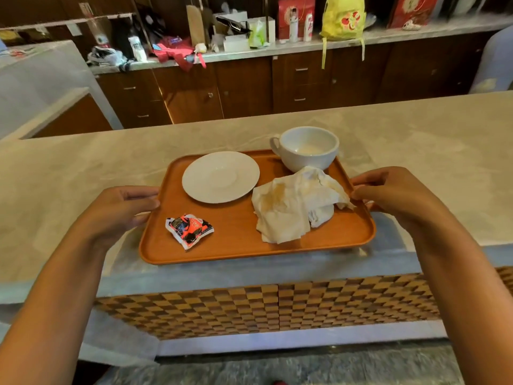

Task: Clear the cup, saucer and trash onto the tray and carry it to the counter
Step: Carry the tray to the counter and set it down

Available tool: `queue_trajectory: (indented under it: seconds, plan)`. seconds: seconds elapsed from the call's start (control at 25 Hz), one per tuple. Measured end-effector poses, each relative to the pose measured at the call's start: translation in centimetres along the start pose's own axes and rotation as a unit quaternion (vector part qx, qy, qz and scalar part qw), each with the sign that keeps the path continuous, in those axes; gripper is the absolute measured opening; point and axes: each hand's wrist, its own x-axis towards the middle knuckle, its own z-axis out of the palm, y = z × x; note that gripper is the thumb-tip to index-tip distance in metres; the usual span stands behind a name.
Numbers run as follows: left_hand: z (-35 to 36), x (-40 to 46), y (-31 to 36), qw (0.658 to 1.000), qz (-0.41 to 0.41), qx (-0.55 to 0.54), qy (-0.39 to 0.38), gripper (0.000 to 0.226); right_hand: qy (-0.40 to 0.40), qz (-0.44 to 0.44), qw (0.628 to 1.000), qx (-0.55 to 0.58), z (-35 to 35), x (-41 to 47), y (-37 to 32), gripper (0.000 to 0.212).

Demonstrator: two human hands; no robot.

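An orange-brown wooden tray (pixel 238 245) rests near the front edge of a pale marble counter (pixel 83 173). On it lie a white saucer (pixel 220 177) at the back left, a white cup (pixel 308 148) at the back right, a stained crumpled napkin (pixel 294 207) on the right and a crumpled red-and-black wrapper (pixel 190 229) at the front left. My left hand (pixel 119 209) grips the tray's left rim. My right hand (pixel 394 193) grips its right rim, the thumb over the edge beside the napkin.
The counter front has a checkered wood panel (pixel 277 307). Behind the counter runs a back shelf (pixel 249 48) crowded with boxes, bags and bottles above dark wood drawers. A white-covered unit (pixel 41 79) stands at the far left.
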Motion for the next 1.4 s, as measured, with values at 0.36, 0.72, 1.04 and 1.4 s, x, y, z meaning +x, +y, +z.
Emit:
queue_trajectory:
  seconds: [0.36, 0.72, 1.04, 1.4]
  plan:
    - [2.7, 7.9, 2.2, 0.998, -0.037, 0.006, 0.04, 0.036, -0.021, -0.007, 0.998, -0.062, 1.2, 9.0, -2.4, 0.012]
    - [3.3, 11.8, 1.6, 0.996, -0.049, 0.064, 0.045, 0.035, -0.014, 0.001, 0.995, -0.097, 2.6, 12.3, -2.4, 0.019]
    - [3.5, 14.3, 1.6, 0.986, -0.025, 0.158, 0.042, 0.033, -0.013, 0.025, 0.996, -0.089, 2.9, 13.9, -1.9, 0.024]
    - [3.3, 13.8, 2.6, 0.991, -0.061, 0.114, 0.026, 0.021, -0.037, 0.022, 0.993, -0.112, 2.5, 14.4, -2.1, 0.022]
